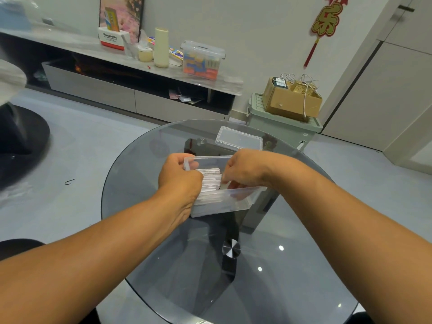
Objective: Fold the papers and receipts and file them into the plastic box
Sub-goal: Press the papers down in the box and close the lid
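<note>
A clear plastic box [236, 202] stands on the round glass table [292, 265], packed with a row of folded white papers and receipts [211, 181] standing on edge. My left hand [178, 176] grips the box's left wall, fingers curled over the rim at the far left corner. My right hand [243, 170] reaches into the right half of the box, and its fingertips pinch a folded paper at the right end of the stack. The box's clear lid [238, 138] lies just behind it.
Beyond the table stand a pale green storage bin [280, 127] with a cardboard box [292, 99] on top. A long low cabinet [131, 94] along the wall carries a lidded container [202, 59], bottles and cartons. A dark chair base [23, 141] stands at the left.
</note>
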The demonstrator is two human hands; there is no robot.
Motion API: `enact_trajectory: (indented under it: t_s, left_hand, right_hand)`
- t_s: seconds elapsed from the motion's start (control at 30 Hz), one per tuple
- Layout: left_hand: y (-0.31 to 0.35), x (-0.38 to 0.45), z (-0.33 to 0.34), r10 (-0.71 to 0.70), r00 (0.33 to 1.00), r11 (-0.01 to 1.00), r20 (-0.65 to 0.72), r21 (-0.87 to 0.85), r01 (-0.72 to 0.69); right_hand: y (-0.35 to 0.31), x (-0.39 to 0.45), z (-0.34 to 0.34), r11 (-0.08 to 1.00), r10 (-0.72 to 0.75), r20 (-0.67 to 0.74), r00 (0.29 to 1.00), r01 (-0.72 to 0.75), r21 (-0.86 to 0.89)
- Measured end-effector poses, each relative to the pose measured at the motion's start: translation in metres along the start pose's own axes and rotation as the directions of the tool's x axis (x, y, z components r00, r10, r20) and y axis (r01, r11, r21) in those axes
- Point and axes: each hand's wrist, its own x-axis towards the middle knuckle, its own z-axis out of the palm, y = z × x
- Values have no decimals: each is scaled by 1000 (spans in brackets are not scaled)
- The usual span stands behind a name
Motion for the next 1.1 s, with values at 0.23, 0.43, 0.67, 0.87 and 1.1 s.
enact_trajectory:
  t_s: [0.23, 0.43, 0.67, 0.87, 1.1]
  left_hand:
    - [9, 10, -1, -29, 998, 1000, 59, 5, 29]
    - [10, 18, 2, -43, 996, 998, 79, 40, 39]
    - [20, 42, 2, -52, 980, 997, 193, -53, 63]
    - [20, 67, 15, -94, 939, 977, 330, -153, 151]
    - [13, 92, 54, 20, 949, 1000, 315, -24, -13]
  right_hand:
    - [-12, 18, 12, 990, -15, -184, 983, 40, 137]
    - [-6, 26, 14, 968, -32, -204, 979, 81, 236]
    - [11, 41, -12, 864, -4, -417, 909, 213, 456]
    - [17, 58, -22, 774, 61, -488, 871, 268, 574]
    - [66, 82, -48, 780, 323, -566, 758, 125, 613]
